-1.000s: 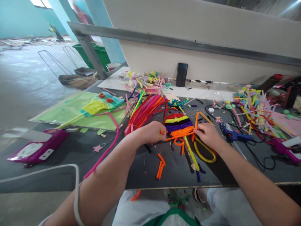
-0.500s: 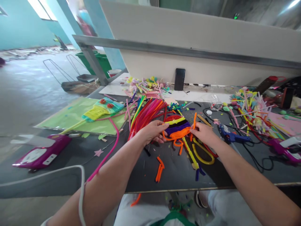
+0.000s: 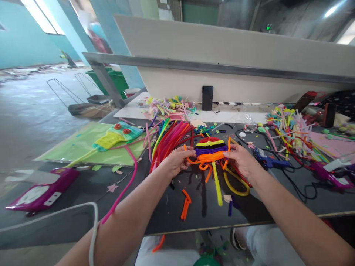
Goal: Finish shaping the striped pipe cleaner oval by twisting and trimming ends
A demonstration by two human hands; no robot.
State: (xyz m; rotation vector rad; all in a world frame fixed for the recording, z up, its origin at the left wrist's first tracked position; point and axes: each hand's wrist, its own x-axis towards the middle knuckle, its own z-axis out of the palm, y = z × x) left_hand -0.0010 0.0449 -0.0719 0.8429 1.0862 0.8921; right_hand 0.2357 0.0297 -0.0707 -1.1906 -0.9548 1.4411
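Note:
A striped pipe-cleaner craft point(image 3: 210, 150) in red, yellow, black, purple and orange is held up between my two hands, its yellow stem point(image 3: 217, 186) pointing down. My left hand point(image 3: 180, 161) pinches the loose orange pipe cleaner point(image 3: 192, 161) at the craft's left side. At its right edge my right hand point(image 3: 242, 159) is closed on the craft, by an upright orange end point(image 3: 229, 143). Orange curls point(image 3: 206, 170) hang under the bottom band. A bent orange piece point(image 3: 185, 207) lies on the table below.
Red and pink pipe cleaners point(image 3: 173, 142) lie behind my left hand. A blue glue gun point(image 3: 270, 159) with black cords is at right. A finished-looking craft point(image 3: 116, 136) rests on a green sheet point(image 3: 72, 142). A phone point(image 3: 207, 98) stands at the back. A white cable point(image 3: 94, 229) crosses my left forearm.
The craft has been raised and turned more upright, so its stripes face me and the stem hangs straighter. My left hand has shifted slightly left, my right hand slightly right. The view tilted up slightly.

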